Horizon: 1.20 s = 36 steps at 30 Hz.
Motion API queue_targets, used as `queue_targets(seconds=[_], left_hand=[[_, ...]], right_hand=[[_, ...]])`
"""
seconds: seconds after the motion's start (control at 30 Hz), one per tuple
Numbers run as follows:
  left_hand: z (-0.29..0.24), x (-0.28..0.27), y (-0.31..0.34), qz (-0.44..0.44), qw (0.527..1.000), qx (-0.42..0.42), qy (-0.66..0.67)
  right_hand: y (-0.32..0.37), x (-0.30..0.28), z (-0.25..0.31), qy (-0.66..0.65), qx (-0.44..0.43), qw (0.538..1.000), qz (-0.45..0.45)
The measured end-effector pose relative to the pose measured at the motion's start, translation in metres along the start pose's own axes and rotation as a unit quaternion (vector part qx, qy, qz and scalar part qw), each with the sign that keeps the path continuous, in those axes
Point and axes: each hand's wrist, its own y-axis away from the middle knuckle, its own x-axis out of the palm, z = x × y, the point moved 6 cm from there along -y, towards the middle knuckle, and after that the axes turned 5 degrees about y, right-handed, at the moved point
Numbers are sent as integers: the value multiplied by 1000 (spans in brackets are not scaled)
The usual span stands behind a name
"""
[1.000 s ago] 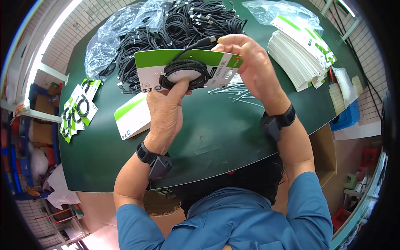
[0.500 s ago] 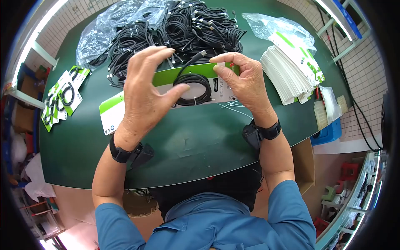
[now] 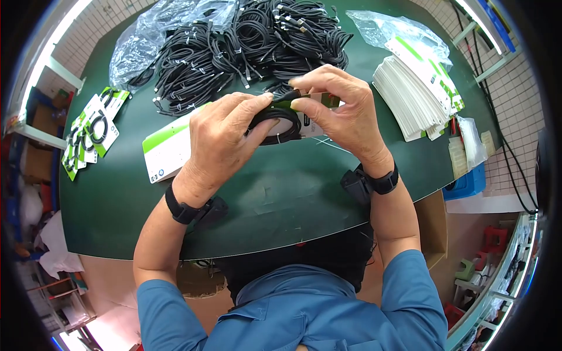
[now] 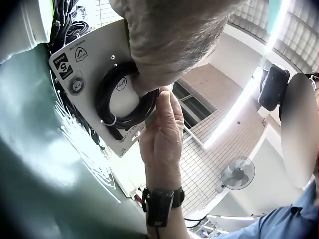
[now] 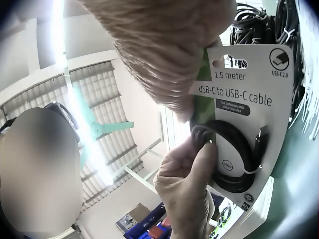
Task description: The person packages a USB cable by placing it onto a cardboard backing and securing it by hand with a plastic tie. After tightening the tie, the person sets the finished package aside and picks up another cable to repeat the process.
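A printed card point(image 5: 239, 82), labelled for a 1.5 meter USB-C to USB-C cable, is held above the table with a black coiled USB-C cable point(image 5: 238, 137) against its front. My left hand point(image 3: 222, 126) pinches the coil between thumb and fingers near the card's top edge. At the upper right part of the card, the thumb and index finger of my right hand point(image 3: 351, 114) pinch it. The cable's plug end lies close to those right fingertips. A small white tie point(image 4: 108, 122) goes round the coil. Both hands partly hide the card in the head view.
A big heap of black cables point(image 3: 252, 52) covers the table's back, with plastic bags point(image 3: 137, 52) beside it. Blank cards point(image 3: 410, 102) stand stacked right; another card stack point(image 3: 167, 152) lies left. Carded cables point(image 3: 91, 134) lie far left. White ties point(image 4: 87, 152) lie behind the hands.
My left hand held the card by the coil, then let go and spread its fingers; now it pinches the coil. My right hand moved from open at the edge to pinching the card.
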Motion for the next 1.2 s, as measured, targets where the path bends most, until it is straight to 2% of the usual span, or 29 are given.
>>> queue_targets(seconds=[0.07, 0.63, 0.77, 0.87, 1.0, 1.2], left_hand=[[-2, -1, 0, -22, 999, 21, 16], [-7, 1, 0, -52, 995, 45, 71], [-7, 3, 2, -28, 997, 45, 58], [-5, 17, 9, 40, 997, 55, 42], [2, 24, 13, 91, 993, 9, 73], [-1, 24, 11, 114, 991, 5, 73]], right_hand=[[1, 2, 0, 14, -80, 997, -10], [-1, -6, 8, 27, -93, 995, -7], [-1, -6, 7, 38, -73, 996, 26], [3, 4, -8, 61, -37, 986, 153], [6, 10, -11, 63, -30, 981, 178], [8, 10, -11, 67, -21, 980, 185]])
